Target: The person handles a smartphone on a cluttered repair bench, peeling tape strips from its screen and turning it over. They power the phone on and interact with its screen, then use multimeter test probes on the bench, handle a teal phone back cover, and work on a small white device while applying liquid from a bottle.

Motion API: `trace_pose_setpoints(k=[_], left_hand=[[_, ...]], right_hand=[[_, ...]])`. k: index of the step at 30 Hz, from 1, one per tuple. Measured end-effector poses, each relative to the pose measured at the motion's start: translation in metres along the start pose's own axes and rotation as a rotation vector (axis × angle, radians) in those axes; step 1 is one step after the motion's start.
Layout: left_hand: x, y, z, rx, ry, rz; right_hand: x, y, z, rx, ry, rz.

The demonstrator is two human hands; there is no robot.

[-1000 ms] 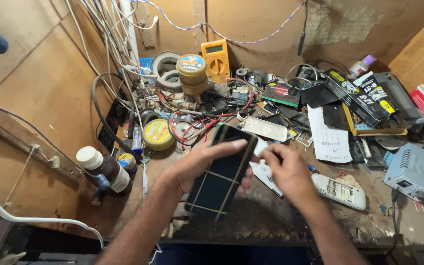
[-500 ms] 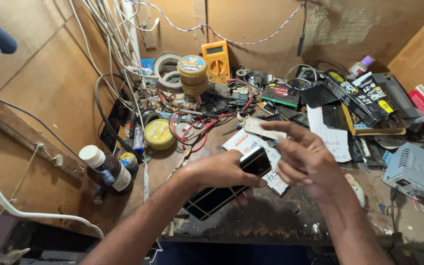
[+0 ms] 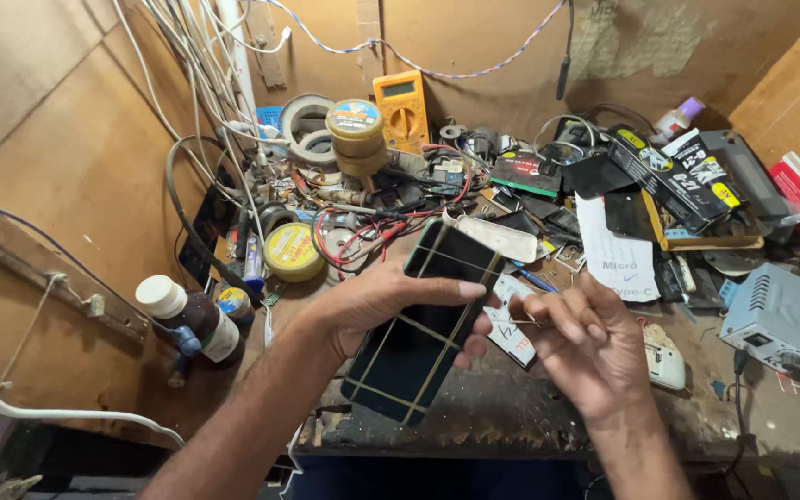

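My left hand [image 3: 383,304] grips a dark smartphone [image 3: 423,326] with thin rubber bands stretched across its screen, held tilted above the front of the workbench. My right hand [image 3: 578,340] hovers just right of the phone, fingers curled and pinching a thin rubber band or wire near the phone's edge. Under the hands lies a small white card [image 3: 514,326] with red marks.
A cluttered wooden workbench [image 3: 530,417] carries a yellow multimeter [image 3: 402,108], stacked tins [image 3: 355,136], tape rolls [image 3: 304,120], a yellow round tin [image 3: 293,251], a brown bottle [image 3: 187,317], tangled wires [image 3: 372,222], black boxes [image 3: 673,181], a grey power supply [image 3: 778,315] and a white paper [image 3: 615,259].
The phone was flipped up and then laid back flat in my left hand, screen showing again. My right hand drew back to the phone's right side, now pinching a band.
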State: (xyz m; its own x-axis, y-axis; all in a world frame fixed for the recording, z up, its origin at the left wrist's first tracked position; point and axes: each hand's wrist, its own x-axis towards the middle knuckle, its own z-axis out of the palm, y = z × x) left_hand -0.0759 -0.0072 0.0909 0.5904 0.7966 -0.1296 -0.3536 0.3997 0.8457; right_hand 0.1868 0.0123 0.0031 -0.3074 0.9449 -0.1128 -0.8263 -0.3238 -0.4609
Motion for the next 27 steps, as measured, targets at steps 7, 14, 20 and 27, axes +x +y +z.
trace_pose_setpoints(k=[7,14,20,27], left_hand=[[-0.003,0.002,0.016,0.384,-0.053,0.068],[0.004,-0.025,0.029,1.32,-0.02,0.161],[0.019,-0.039,0.02,1.523,0.053,-0.137],[0.035,-0.05,0.008,1.526,0.138,-0.165]], right_hand=[[0.008,-0.008,-0.023,0.003,-0.276,0.347],[0.013,-0.031,0.011,-0.468,-0.155,0.45],[-0.005,-0.028,0.051,-0.661,-0.235,0.398],[-0.028,-0.012,0.076,-1.091,-0.252,0.079]])
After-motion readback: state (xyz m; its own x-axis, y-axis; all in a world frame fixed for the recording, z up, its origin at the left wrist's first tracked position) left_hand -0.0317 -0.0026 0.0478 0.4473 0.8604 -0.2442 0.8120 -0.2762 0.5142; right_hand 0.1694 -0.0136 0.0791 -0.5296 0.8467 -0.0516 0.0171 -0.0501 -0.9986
